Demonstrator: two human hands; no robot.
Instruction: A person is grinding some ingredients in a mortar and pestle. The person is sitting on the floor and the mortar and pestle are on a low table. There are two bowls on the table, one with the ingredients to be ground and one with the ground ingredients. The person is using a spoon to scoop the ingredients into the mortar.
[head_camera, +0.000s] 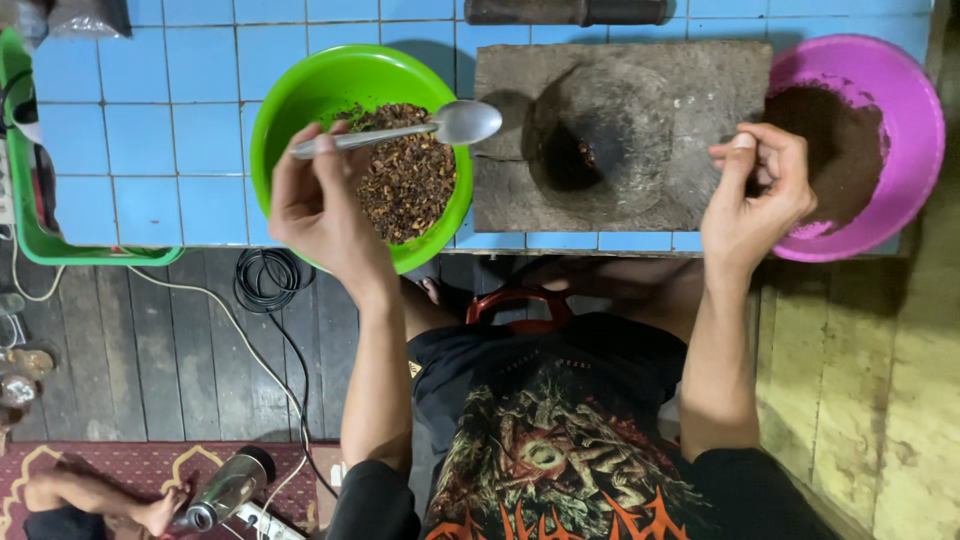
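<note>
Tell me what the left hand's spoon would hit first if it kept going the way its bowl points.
From the left hand, the spoon points at the stone mortar; it would probably meet its rim first, though height is unclear.

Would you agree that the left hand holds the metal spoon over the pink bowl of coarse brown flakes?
Not quite: in the head view the left hand holds the metal spoon over the green bowl, which holds the coarse flakes.
</note>
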